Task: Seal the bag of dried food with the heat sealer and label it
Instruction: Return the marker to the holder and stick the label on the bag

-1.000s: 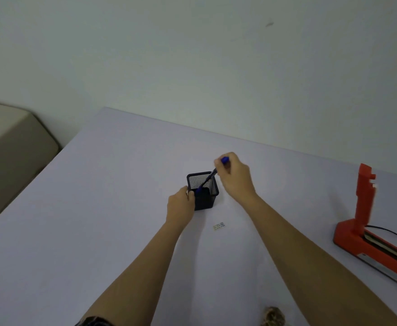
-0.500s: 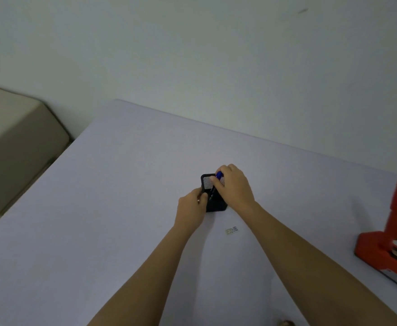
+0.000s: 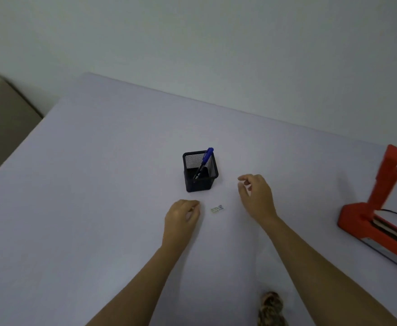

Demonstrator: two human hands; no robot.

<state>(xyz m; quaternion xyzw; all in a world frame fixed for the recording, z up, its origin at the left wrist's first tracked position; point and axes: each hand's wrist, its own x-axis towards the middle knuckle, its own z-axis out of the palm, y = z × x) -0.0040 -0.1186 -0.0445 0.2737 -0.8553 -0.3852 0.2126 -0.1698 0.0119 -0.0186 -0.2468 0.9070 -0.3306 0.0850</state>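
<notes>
1. Bare, both hands hold nothing. The left hand (image 3: 182, 214) rests low over the table (image 3: 98, 184), fingers curled loosely inward, apart from every object.
2. The right hand (image 3: 256, 196) hovers with thumb and fingers slackly parted, a narrow gap between them and nothing in it.
3. Between the two hands, at about 3 o'clock from the left hand and 8 o'clock from the right, a small label (image 3: 217, 209) lies flat on the table. It touches neither hand. Its print is too small to read.
4. At 12 o'clock from the label stands a black mesh pen holder (image 3: 199, 182), upright, near both hands but clear of them.
5. A blue-capped pen (image 3: 204, 162) stands inside the holder, tilted, its cap leaning toward 1 o'clock above the rim and its lower end down in the holder.
6. At 3 o'clock from the right hand, well apart at the right edge of the view, sits the red heat sealer (image 3: 366, 217). Its arm is raised upright, and a dark cord runs off from it to the right.
7. At 6 o'clock from the right hand, at the bottom edge of the view between the forearms, a brown mottled mass of dried food (image 3: 271, 309) shows in part. Whether the bag around it is sealed cannot be told.
8. The table covering is a pale lavender-grey, set against a plain light wall (image 3: 216, 43).
</notes>
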